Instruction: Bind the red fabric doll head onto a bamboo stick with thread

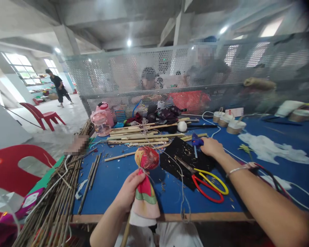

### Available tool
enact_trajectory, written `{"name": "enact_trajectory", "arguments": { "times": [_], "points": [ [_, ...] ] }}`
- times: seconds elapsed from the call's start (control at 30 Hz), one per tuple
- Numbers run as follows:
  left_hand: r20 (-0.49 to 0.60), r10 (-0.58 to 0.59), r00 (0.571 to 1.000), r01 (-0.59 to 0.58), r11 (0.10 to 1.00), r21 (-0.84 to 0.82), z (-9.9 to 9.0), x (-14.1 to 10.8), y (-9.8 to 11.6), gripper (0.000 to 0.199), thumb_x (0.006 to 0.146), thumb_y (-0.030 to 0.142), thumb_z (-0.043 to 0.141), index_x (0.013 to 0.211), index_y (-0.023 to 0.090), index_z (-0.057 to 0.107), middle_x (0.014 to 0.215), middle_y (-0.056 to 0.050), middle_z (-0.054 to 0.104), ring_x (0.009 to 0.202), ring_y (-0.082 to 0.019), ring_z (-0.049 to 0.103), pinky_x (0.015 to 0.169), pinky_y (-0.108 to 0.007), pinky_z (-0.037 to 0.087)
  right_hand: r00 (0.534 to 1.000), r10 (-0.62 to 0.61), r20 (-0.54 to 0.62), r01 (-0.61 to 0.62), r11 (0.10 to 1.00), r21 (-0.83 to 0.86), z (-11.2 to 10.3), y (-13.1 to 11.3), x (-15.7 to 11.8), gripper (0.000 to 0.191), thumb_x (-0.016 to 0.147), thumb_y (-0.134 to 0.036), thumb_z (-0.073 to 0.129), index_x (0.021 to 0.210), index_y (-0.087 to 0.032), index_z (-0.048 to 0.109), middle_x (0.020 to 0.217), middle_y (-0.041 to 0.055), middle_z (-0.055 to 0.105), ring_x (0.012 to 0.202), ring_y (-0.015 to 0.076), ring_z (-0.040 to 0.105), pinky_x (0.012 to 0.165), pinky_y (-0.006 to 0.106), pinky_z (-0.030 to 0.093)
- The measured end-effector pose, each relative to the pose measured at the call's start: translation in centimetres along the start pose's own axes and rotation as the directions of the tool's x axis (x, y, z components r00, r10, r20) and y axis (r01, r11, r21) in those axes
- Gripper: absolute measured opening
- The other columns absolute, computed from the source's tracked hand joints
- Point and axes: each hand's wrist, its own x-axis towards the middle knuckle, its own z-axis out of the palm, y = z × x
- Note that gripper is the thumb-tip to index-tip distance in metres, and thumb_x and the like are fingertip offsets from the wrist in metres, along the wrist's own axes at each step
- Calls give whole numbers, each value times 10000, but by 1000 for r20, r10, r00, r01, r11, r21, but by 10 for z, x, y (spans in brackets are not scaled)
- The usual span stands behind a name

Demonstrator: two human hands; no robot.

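Apparently, a gluing step is in hand: above the table's [108,188] front edge, the left hand [130,185] pinches the bundle [145,192] by its tied neck; the right hand [211,148] grips the glue gun [196,141]. Probably, the next move calls for steady aim.

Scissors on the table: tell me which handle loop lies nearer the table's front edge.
The red loop; the yellow loop sits farther back, towards the right hand.

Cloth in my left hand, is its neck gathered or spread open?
Gathered: grey string cinches the cloth below its rounded top, at your left hand.
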Motion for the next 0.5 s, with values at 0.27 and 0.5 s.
{"name": "enact_trajectory", "arguments": {
  "times": [0.27,0.5],
  "points": [
    [-177,31,984,-10,993,118,-4,12,1,435,682,550,663,840,145,669,697,-55,682,608,-198,631,578,-295,491,888,-162,-430,331,874,355,-48,-15,-67,419,837,-517,442,1006,-179,623,969,118,668,894,284,630,758,364,481],
    [-172,23,985,-7,995,97,6,17,-9,297,651,413,703,713,169,545,559,59,551,497,-86,497,516,-204,401,895,-35,-445,250,865,435,-47,-32,-107,437,843,-533,446,951,-176,674,833,116,708,789,291,648,680,370,492]
  ]
}}
